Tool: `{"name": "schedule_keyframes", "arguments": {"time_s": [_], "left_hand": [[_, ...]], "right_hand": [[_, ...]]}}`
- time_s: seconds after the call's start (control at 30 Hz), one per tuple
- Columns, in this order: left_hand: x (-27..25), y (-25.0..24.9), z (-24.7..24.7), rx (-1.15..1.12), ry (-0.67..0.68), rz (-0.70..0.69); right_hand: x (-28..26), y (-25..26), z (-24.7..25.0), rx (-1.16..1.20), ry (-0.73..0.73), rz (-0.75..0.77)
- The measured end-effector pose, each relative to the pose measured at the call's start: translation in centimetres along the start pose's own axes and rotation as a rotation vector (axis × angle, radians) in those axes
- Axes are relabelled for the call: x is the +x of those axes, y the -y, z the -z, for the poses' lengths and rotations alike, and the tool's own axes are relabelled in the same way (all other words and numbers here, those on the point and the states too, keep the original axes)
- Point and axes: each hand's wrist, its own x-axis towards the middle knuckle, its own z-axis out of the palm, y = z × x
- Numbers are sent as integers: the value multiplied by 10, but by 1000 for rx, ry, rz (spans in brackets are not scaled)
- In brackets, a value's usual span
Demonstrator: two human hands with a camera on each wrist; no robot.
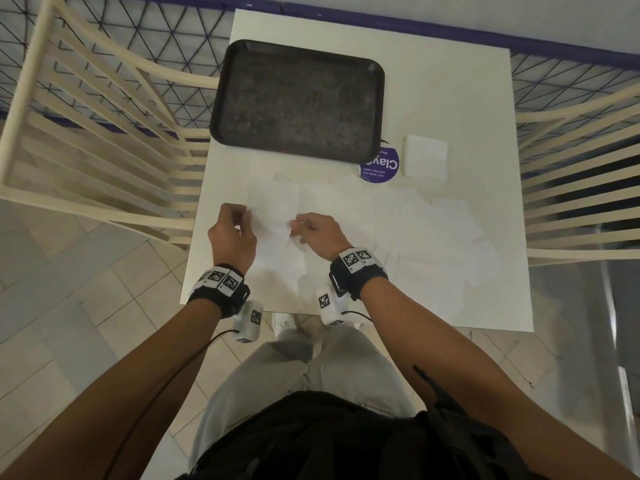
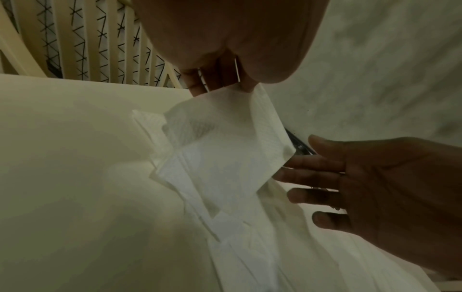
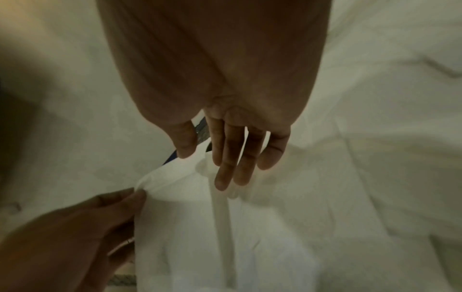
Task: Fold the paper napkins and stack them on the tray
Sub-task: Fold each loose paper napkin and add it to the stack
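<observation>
a: left hand (image 1: pixel 231 237) and right hand (image 1: pixel 320 233) each pinch a top corner of one paper napkin (image 1: pixel 277 216), raised off the table (image 1: pixel 450 98).
b: axis?
a: it hangs toward the body; pinched edge runs left-right.
b: target?
a: tray (image 1: pixel 375 76) straight ahead, bare. a folded napkin (image 1: pixel 426 155) beside its right edge, nearer the right hand.

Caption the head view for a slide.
Both hands, left and right, pinch a white napkin before the empty black tray.
</observation>
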Motion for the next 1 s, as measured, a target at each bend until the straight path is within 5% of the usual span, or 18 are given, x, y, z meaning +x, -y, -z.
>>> {"name": "schedule_keyframes", "arguments": {"time_s": [0.5, 0.7, 1.0], "left_hand": [[-2, 8, -1, 123, -23, -118], [-1, -14, -5, -96, 188, 50], [5, -21, -20, -204, 279, 39]], "right_hand": [[-11, 13, 8, -58, -78, 93], [-13, 17, 25, -44, -86, 150], [-15, 13, 49, -14, -128, 135]]}}
